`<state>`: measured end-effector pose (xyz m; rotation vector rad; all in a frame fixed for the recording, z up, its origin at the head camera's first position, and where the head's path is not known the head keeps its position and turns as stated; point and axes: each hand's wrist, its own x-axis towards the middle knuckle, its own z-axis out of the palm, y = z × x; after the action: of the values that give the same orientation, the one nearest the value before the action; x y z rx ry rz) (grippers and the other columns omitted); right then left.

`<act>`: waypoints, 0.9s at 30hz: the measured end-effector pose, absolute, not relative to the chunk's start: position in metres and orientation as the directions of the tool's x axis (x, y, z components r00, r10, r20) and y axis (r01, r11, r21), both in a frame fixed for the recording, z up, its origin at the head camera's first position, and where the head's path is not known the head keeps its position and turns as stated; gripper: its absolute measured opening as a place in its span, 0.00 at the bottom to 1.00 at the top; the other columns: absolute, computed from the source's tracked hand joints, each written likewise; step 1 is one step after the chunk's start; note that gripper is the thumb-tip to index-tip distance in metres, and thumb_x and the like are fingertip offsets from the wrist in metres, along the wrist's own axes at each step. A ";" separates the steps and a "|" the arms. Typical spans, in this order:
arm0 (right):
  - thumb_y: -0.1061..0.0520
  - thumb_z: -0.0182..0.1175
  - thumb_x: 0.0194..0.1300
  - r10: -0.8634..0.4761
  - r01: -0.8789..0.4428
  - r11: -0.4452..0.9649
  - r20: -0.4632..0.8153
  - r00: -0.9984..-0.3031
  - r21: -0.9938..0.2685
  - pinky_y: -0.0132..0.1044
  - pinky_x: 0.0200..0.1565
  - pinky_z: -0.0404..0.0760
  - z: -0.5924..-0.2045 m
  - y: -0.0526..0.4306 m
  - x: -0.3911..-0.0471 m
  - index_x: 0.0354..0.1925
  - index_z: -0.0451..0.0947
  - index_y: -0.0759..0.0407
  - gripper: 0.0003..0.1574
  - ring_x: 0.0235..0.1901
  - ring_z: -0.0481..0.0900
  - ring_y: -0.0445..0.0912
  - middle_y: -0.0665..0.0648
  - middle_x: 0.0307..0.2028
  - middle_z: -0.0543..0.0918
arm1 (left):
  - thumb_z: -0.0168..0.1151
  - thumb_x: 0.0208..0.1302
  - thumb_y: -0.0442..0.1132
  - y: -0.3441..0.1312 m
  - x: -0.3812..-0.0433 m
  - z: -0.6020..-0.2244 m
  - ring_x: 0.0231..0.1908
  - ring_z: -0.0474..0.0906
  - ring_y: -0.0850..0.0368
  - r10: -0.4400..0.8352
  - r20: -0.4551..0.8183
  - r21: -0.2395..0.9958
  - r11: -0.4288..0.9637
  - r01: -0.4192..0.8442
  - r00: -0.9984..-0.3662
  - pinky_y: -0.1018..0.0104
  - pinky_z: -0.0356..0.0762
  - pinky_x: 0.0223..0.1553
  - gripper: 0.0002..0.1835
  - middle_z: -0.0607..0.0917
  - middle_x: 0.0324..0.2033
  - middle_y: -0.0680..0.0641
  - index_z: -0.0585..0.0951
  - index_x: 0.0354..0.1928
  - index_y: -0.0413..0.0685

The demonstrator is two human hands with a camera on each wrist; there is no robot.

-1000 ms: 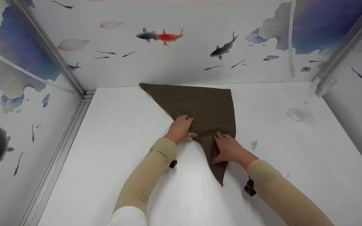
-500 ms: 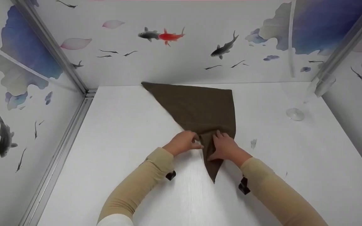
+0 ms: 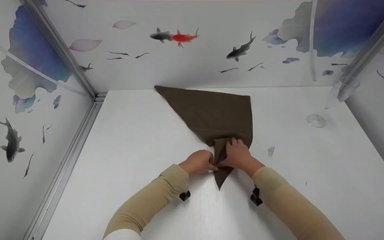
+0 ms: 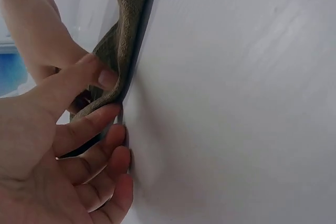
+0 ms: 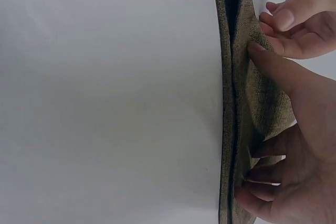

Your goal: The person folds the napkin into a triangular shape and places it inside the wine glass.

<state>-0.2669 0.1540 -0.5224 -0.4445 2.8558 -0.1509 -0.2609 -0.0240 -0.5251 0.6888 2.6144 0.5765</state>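
Observation:
A brown cloth (image 3: 212, 113) lies on the white table, wide at the back and narrowing to a point toward the person. A strip of it is turned over near the front. My left hand (image 3: 199, 161) is at the left edge of the narrow end; in the left wrist view, its thumb and forefinger pinch the cloth edge (image 4: 126, 40). On the turned-over strip my right hand (image 3: 238, 155) grips the fabric, thumb toward the left hand. The right wrist view has its bent fingers (image 5: 268, 174) tucked against the folded layers. The cloth's tip sticks out below both hands.
The white table (image 3: 138, 133) meets a back wall (image 3: 192, 70) painted with fish, with side walls left and right. A clear round disc (image 3: 316, 120) and a small clear scrap (image 3: 271, 151) lie to the right. A transparent cup-like thing (image 3: 349, 87) is at the back right corner.
My left hand has come off the cloth's left slanting edge, moved toward the person and taken the narrow end. The right hand shifted slightly left; the tip swung left and the strip folded over further.

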 end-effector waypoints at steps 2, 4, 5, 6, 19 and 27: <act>0.27 0.68 0.49 -0.300 -0.277 0.952 -0.213 -0.930 -0.131 0.59 0.57 0.70 -0.523 0.153 -0.267 0.63 0.61 0.81 0.68 0.60 0.63 0.69 0.79 0.62 0.64 | 0.75 0.54 0.47 -0.021 -0.260 -0.527 0.22 0.68 0.62 0.513 -0.247 0.466 0.807 0.364 -0.822 0.69 0.70 0.29 0.18 0.75 0.14 0.56 0.78 0.16 0.49; 0.25 0.67 0.48 -0.290 -0.269 0.955 -0.197 -0.937 -0.128 0.57 0.55 0.72 -0.524 0.152 -0.267 0.62 0.63 0.81 0.68 0.57 0.65 0.68 0.78 0.59 0.66 | 0.75 0.53 0.46 -0.019 -0.258 -0.529 0.23 0.71 0.60 0.501 -0.234 0.438 0.820 0.369 -0.833 0.68 0.73 0.30 0.18 0.77 0.16 0.55 0.77 0.16 0.48; 0.24 0.67 0.48 -0.285 -0.263 0.956 -0.192 -0.939 -0.132 0.57 0.55 0.72 -0.524 0.152 -0.267 0.62 0.64 0.81 0.69 0.56 0.66 0.67 0.78 0.57 0.67 | 0.75 0.53 0.46 -0.018 -0.258 -0.529 0.24 0.73 0.59 0.494 -0.228 0.421 0.827 0.372 -0.839 0.67 0.74 0.31 0.18 0.78 0.18 0.54 0.77 0.16 0.48; 0.24 0.66 0.48 -0.285 -0.263 0.956 -0.186 -0.940 -0.132 0.56 0.54 0.72 -0.525 0.151 -0.267 0.61 0.65 0.81 0.69 0.55 0.66 0.66 0.77 0.56 0.68 | 0.76 0.52 0.45 -0.018 -0.257 -0.529 0.25 0.75 0.58 0.487 -0.222 0.407 0.833 0.374 -0.845 0.66 0.75 0.32 0.17 0.79 0.19 0.53 0.78 0.16 0.47; 0.30 0.66 0.54 -0.277 -0.239 0.953 -0.218 -0.936 -0.185 0.56 0.56 0.71 -0.525 0.150 -0.273 0.60 0.67 0.77 0.58 0.56 0.67 0.66 0.75 0.57 0.68 | 0.67 0.53 0.34 -0.027 -0.250 -0.524 0.22 0.69 0.61 0.472 -0.199 0.447 0.824 0.349 -0.859 0.68 0.69 0.25 0.09 0.74 0.17 0.57 0.78 0.19 0.47; 0.36 0.62 0.63 -0.283 -0.260 0.951 -0.127 -0.951 -0.169 0.56 0.51 0.75 -0.517 0.161 -0.280 0.49 0.77 0.69 0.37 0.45 0.76 0.60 0.66 0.44 0.77 | 0.66 0.55 0.33 -0.040 -0.251 -0.518 0.25 0.71 0.61 0.462 -0.220 0.467 0.823 0.323 -0.859 0.67 0.69 0.26 0.05 0.77 0.22 0.56 0.78 0.27 0.47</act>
<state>-0.2800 0.1612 -0.5174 -0.4136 2.9542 -0.2259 -0.2511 -0.0396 -0.5181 0.5953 2.6807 0.6040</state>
